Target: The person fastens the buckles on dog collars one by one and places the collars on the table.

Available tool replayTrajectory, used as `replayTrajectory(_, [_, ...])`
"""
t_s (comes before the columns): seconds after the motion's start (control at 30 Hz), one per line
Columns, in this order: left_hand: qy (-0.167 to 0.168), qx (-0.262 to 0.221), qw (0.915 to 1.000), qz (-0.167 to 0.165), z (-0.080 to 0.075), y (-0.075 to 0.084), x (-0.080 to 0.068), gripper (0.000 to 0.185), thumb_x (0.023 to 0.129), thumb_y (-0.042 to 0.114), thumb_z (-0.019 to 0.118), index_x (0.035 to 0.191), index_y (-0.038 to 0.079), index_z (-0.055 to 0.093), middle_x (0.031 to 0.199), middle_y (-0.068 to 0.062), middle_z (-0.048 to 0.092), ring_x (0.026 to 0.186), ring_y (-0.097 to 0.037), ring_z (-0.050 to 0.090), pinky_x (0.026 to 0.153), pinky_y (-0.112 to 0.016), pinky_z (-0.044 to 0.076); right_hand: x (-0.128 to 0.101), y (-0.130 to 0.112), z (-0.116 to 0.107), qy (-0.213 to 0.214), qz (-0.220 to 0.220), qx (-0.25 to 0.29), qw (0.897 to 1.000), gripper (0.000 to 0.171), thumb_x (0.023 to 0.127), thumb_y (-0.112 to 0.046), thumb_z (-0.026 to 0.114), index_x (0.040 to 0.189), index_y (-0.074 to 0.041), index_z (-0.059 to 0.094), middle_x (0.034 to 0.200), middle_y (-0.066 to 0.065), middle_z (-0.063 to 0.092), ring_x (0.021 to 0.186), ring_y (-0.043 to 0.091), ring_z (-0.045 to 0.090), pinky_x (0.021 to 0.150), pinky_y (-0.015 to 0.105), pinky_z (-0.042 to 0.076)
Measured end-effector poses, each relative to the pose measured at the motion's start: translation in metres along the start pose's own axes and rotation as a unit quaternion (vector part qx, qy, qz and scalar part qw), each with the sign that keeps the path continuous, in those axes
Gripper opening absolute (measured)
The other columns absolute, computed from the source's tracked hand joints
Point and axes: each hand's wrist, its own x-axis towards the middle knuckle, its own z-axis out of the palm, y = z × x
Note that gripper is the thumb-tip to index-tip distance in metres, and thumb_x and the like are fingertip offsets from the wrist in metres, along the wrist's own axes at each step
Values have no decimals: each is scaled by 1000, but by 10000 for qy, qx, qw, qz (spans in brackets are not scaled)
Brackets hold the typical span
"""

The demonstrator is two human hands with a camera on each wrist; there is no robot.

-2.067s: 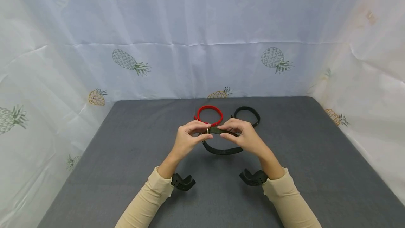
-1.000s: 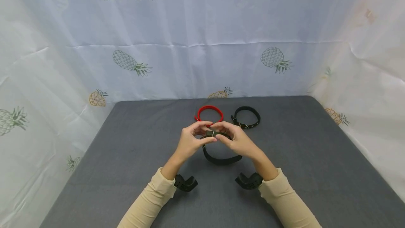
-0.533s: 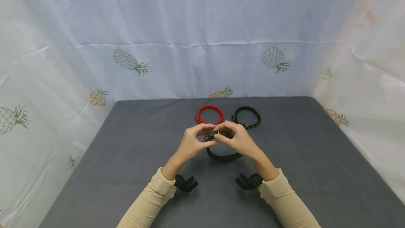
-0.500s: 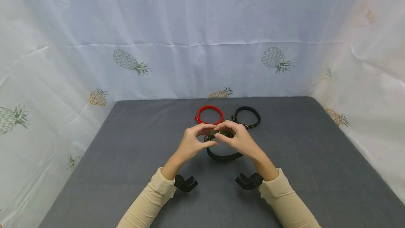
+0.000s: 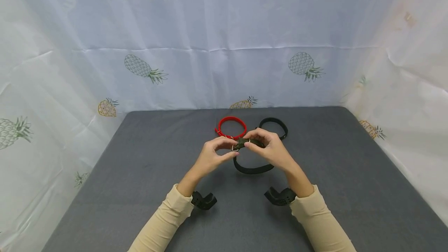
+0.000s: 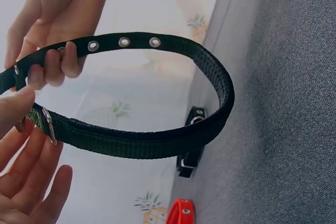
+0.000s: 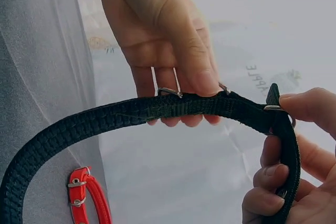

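Observation:
Above the table hangs a dark green pet collar (image 5: pixel 253 170), bent into a loop. My left hand (image 5: pixel 211 156) pinches it between thumb and fingers beside the metal buckle (image 5: pixel 235 147). To the right, my right hand (image 5: pixel 272 150) pinches the strap end by a narrow metal keeper loop (image 7: pixel 274 108). Metal-rimmed holes run along the strap (image 6: pixel 124 42) in the left wrist view, where right-hand fingers (image 6: pixel 52 66) curl round it. A D-ring (image 6: pixel 49 125) shows beside the left thumb. Whether the buckle's prong sits in a hole is too small to tell.
Behind the hands lie a red collar (image 5: pixel 232 118) and, to its right, a black collar (image 5: pixel 280 122), both closed into rings on the grey table (image 5: pixel 157 147). A white pineapple-print curtain (image 5: pixel 224 77) stands around the table's back and sides.
Half a second ago the hands were close together over the strap. The right hand has since moved right and slightly up with the strap end, and the buckle now shows by the left fingers.

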Motion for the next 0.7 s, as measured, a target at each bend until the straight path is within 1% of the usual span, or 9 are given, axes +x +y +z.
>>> replayTrajectory(0.23, [27,-74,10000,27,1,1,0,26,83,10,75,108,7,69,108,-12,69,103,-19,66,93,-28,55,0,-1,-1,35,-25,3,10000,17,91,-5,64,108,1,65,104,19,64,89,-3,60,78,19,51])
replayTrajectory(0.5, [187,-186,9996,60,4,5,0,25,86,7,71,110,3,66,108,-15,67,99,-17,65,92,-38,56,0,0,-1,5,6,-14,10000,18,91,-6,64,108,0,65,103,18,64,90,-3,59,80,19,52])
replayTrajectory(0.6, [268,-229,9992,162,5,6,-1,27,86,5,70,113,2,65,109,-16,66,101,-17,64,93,-37,55,0,0,0,-17,-1,-10,10000,18,91,-5,64,107,1,65,103,18,64,89,-3,59,79,19,51])
replayTrajectory(0.7, [412,-299,9981,346,6,8,-2,29,87,3,69,116,1,65,110,-17,66,103,-15,65,93,-32,55,0,0,1,0,-51,7,10000,18,90,-4,65,107,2,65,103,18,64,88,-2,59,77,20,51])
